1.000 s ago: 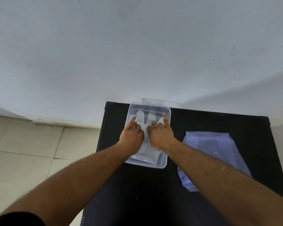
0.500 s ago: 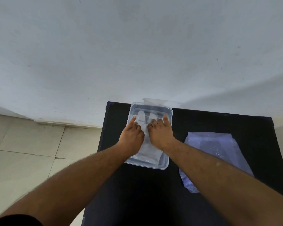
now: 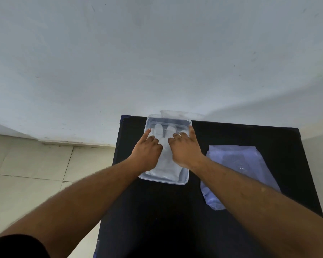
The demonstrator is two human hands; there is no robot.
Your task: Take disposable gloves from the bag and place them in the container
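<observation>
A clear plastic container (image 3: 164, 181) sits at the far left of the black table (image 3: 175, 220). Translucent white disposable gloves (image 3: 167, 165) lie flat inside it, their fingertips pointing to the far wall. My left hand (image 3: 146, 153) presses on the left side of the gloves with its index finger stretched to the container's left wall. On the right side rests my right hand (image 3: 185, 151), knuckles bent, one finger reaching the far right corner. Neither hand grips anything. The pale blue plastic bag (image 3: 237, 164) lies flat to the right, partly under my right forearm.
A clear lid or second container (image 3: 175, 113) leans against the white wall (image 3: 157, 53) just behind the container. The table's back edge meets that wall. Beige floor tiles (image 3: 26, 174) lie to the left of the table.
Both hands stay pressed on the gloves in the container. My fingers have spread outward a little, the left index toward the left wall and a right finger toward the far right corner.
</observation>
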